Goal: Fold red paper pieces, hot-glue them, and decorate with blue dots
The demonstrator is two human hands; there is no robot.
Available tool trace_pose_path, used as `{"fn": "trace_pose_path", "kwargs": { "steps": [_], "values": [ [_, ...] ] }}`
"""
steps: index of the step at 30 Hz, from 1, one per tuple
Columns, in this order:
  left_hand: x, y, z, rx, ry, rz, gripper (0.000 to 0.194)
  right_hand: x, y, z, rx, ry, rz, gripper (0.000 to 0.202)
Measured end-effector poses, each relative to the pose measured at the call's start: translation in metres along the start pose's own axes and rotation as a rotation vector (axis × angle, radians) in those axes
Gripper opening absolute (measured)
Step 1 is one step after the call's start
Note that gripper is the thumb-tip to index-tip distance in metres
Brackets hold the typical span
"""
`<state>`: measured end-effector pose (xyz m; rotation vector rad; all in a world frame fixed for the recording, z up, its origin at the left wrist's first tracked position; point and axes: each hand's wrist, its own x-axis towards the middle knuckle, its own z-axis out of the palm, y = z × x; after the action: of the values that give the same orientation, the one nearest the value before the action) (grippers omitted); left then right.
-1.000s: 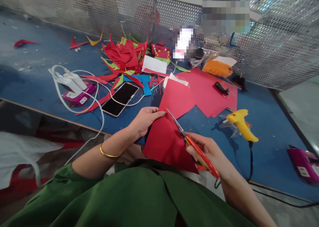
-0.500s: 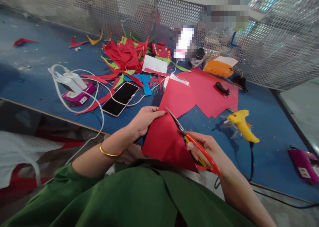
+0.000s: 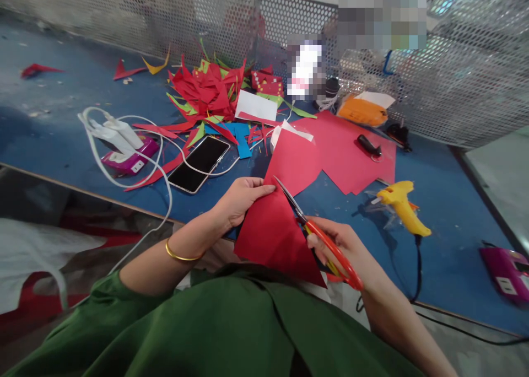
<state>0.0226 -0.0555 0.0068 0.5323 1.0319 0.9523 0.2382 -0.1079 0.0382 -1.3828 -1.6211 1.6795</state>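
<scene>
My left hand [image 3: 244, 199] pinches the left edge of a red paper sheet [image 3: 276, 236], thumb on top. Part of that sheet hangs over the table's near edge, close to my green top. Orange-red scissors [image 3: 330, 247] are in my right hand [image 3: 341, 244], fingers wrapped about the handles. The blades lie along a cut in the paper, their tip just right of my left thumb. Beyond the cut, the paper's upper part [image 3: 291, 162] rests towards larger red sheets [image 3: 351, 156].
A yellow glue gun [image 3: 403, 205] lies to the right on the blue table [image 3: 450, 222]. On the left are a dark phone [image 3: 200, 165], white cables and a purple power socket [image 3: 130, 159]. Paper scraps [image 3: 210, 90] pile up behind; an orange packet [image 3: 362, 111] lies at the back.
The scissors and my right hand have shifted slightly left and up, along the paper. My left hand keeps its grip in nearly the same place.
</scene>
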Motion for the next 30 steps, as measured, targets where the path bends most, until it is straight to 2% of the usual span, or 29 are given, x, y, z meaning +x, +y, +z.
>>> {"fn": "trace_pose_path", "kwargs": {
  "steps": [5, 14, 19, 22, 26, 30],
  "values": [
    [0.0, 0.001, 0.0, -0.006, -0.002, -0.01, 0.001, 0.001, 0.003, 0.001, -0.039, 0.021, 0.012, 0.048],
    [0.0, 0.0, -0.001, -0.009, -0.029, -0.007, 0.001, 0.002, 0.02, -0.002, -0.09, 0.03, 0.002, 0.044],
    [0.001, -0.002, -0.003, -0.037, -0.065, 0.03, 0.014, 0.001, 0.02, -0.001, -0.05, 0.045, 0.025, 0.045],
    [0.001, -0.002, -0.002, -0.049, -0.04, 0.071, 0.018, 0.002, 0.021, -0.001, -0.029, 0.061, 0.036, 0.049],
    [0.001, -0.001, 0.0, -0.043, 0.002, 0.08, 0.014, 0.004, 0.019, -0.001, -0.071, 0.071, 0.014, 0.06],
    [0.0, -0.001, 0.0, -0.068, 0.009, 0.078, 0.011, 0.002, 0.015, -0.001, -0.125, 0.038, -0.05, 0.055]
  ]
}}
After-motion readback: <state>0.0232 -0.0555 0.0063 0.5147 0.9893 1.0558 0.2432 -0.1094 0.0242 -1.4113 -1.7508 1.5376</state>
